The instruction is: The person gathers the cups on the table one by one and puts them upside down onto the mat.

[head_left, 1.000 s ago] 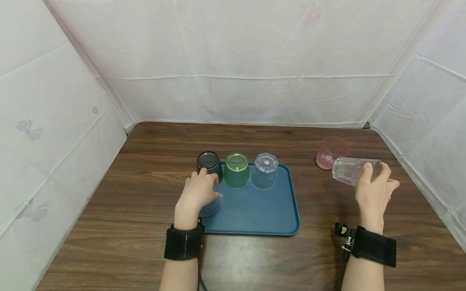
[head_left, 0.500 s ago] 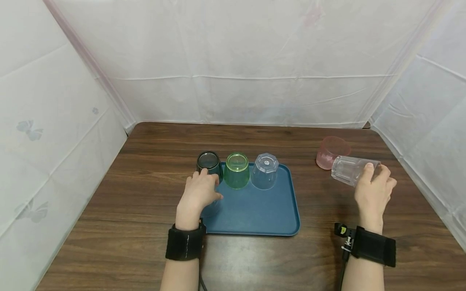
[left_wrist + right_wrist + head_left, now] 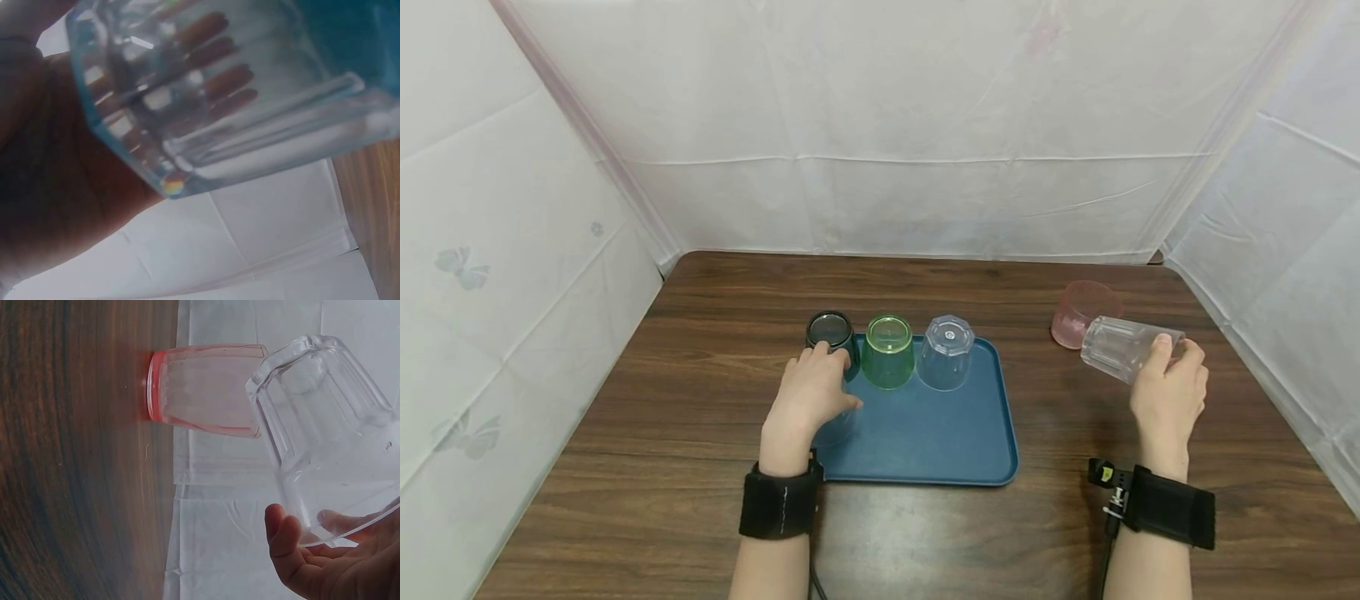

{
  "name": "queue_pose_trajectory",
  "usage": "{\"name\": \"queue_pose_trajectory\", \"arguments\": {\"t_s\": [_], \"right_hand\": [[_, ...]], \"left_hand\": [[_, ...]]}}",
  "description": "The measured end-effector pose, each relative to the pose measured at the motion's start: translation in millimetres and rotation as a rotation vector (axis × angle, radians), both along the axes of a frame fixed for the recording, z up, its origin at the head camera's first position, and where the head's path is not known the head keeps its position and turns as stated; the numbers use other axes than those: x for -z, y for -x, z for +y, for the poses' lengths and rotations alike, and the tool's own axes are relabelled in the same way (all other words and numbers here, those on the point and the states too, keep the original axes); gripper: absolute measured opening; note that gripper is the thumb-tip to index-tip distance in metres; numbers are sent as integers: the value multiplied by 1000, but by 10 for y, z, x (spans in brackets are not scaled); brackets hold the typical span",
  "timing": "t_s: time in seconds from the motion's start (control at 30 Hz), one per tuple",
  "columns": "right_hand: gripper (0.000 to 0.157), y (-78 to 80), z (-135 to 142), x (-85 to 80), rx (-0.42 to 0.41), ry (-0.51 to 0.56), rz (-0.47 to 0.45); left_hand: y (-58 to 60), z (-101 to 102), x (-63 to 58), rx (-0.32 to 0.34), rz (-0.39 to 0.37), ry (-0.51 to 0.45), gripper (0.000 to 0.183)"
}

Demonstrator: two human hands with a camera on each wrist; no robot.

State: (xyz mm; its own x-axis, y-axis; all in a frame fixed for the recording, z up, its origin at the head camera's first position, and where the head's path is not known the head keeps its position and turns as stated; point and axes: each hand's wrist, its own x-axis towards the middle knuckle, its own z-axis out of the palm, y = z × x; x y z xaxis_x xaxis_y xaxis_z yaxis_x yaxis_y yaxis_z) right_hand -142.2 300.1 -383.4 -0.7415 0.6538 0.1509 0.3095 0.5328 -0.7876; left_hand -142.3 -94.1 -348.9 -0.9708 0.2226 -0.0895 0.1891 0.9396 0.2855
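A blue tray (image 3: 925, 433) lies mid-table. Along its far edge three cups stand upside down: a dark one (image 3: 829, 332), a green one (image 3: 888, 350) and a clear one (image 3: 947, 352). My left hand (image 3: 811, 393) grips a bluish clear glass (image 3: 837, 427) at the tray's near left corner; that glass (image 3: 219, 94) fills the left wrist view, with fingers showing through it. My right hand (image 3: 1167, 392) holds a clear faceted glass (image 3: 1116, 348) tilted on its side above the table, right of the tray. The right wrist view shows this glass (image 3: 325, 425) with fingertips (image 3: 284, 540) curled round its lower part.
A pink cup (image 3: 1078, 312) stands upside down on the wooden table (image 3: 700, 467) just behind the tilted glass, also seen as the pink cup (image 3: 203, 387) by the right wrist. White fabric walls close in the back and both sides. The tray's near right part is bare.
The right hand's tilted glass has drifted slightly left and up. The left hand has shifted a little on its glass at the tray corner; the other cups have not moved.
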Motion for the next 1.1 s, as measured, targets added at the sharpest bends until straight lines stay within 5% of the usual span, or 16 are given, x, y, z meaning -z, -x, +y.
{"name": "queue_pose_trajectory", "arguments": {"t_s": [0.43, 0.77, 1.1], "right_hand": [[62, 15, -53, -26, 1, -21, 42], [63, -1, -103, -48, -15, -24, 33], [61, -24, -251, -131, -40, -55, 71]], "left_hand": [[-46, 44, -90, 4, 222, -89, 69], [-23, 161, -96, 134, 402, -234, 102], [-18, 266, -82, 230, 411, -319, 108]]}}
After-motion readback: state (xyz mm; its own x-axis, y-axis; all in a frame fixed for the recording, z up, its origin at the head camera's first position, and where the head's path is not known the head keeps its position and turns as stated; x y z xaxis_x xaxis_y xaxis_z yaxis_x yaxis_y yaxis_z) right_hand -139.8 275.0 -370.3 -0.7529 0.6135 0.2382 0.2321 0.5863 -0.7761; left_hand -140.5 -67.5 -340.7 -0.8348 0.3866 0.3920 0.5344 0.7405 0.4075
